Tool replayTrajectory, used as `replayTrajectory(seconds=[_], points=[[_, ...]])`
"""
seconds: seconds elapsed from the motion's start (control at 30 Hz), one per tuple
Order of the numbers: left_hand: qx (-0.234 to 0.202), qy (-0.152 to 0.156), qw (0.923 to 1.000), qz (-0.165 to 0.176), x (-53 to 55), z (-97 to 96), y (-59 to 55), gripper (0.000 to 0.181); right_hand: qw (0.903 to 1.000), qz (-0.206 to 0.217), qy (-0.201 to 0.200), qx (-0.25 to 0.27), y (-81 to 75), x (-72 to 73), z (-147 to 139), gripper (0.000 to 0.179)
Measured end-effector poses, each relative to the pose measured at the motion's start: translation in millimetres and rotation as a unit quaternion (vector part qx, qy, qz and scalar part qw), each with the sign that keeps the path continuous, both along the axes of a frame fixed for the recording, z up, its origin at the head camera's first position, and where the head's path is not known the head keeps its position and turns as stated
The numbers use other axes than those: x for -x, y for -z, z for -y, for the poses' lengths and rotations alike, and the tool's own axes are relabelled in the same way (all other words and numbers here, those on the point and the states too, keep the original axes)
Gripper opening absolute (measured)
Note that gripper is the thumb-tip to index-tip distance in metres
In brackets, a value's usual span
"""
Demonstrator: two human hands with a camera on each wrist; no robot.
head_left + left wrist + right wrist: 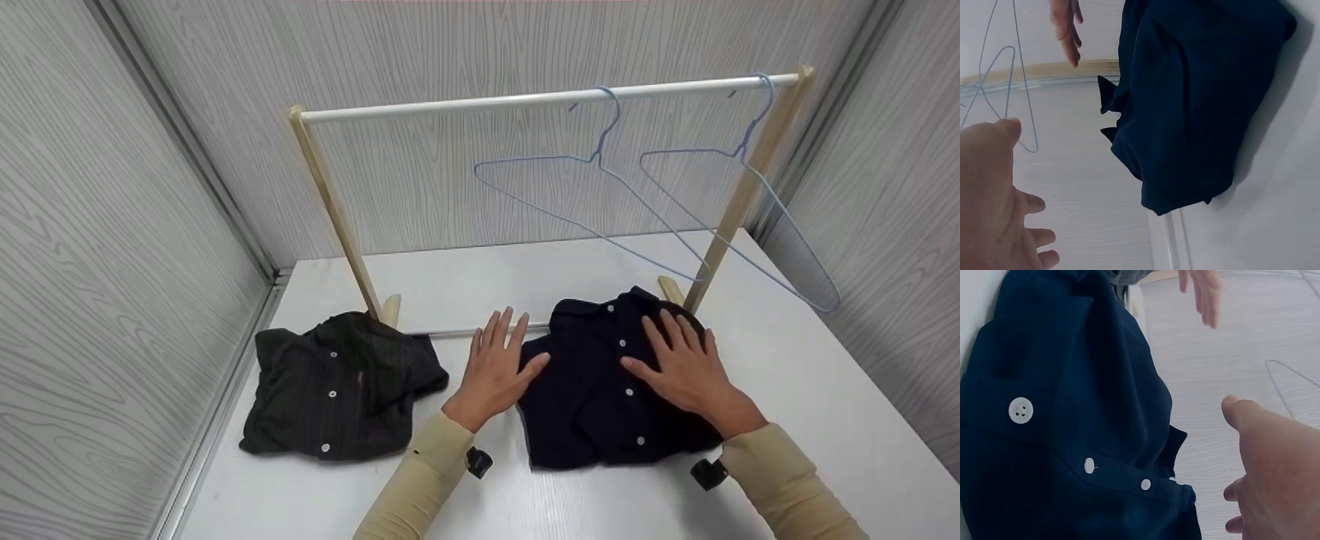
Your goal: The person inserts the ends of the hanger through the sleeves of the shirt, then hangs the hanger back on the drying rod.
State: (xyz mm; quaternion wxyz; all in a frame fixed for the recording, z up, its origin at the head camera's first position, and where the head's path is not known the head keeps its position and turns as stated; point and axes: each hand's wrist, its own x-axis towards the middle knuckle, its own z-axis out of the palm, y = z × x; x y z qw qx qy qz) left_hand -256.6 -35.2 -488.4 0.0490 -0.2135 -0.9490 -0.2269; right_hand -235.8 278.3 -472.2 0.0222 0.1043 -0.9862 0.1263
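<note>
A navy shirt (592, 405) with white buttons lies folded on the table, its collar toward the rack. My left hand (496, 369), fingers spread, is over the shirt's left edge, its thumb overlapping the sleeve. Above the right half of the shirt my right hand (684, 367) is spread too, palm down. Both wrist views show a gap between the hands and the cloth: the left hand (994, 197) and the right hand (1280, 472) hold nothing. To the left lies a dark green shirt (337, 397) with white buttons, also folded.
Behind the shirts stands a rack with a white rail (450, 106) and wooden posts (334, 210). Two blue wire hangers, a middle hanger (600, 154) and a right hanger (742, 150), hang from the rail's right half. Wood-grain panels (97, 285) enclose the white table (825, 420).
</note>
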Motion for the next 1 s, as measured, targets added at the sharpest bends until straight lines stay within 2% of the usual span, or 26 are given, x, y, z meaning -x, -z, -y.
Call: replayTrajectory(seconds=[0.3, 0.63, 0.83, 1.0], points=[[-0.004, 0.012, 0.9997, 0.019, 20.2, -23.9, 7.2, 0.068, 0.9998, 0.008, -0.014, -0.015, 9.8, 26.8, 5, 0.081], [-0.027, 0.032, 0.9978, 0.051, 53.6, -54.1, 12.9, 0.06, 0.9977, -0.044, -0.01, -0.05, 22.8, 58.0, 16, 0.065], [-0.056, 0.032, 0.9952, 0.073, 67.6, -70.7, 14.0, 0.057, 0.995, -0.085, 0.003, -0.052, 31.1, 77.0, 17, 0.059], [-0.059, 0.037, 0.995, 0.072, 76.4, -86.4, 14.4, 0.055, 0.9961, -0.074, 0.011, -0.046, 39.4, 88.9, 14, 0.063]])
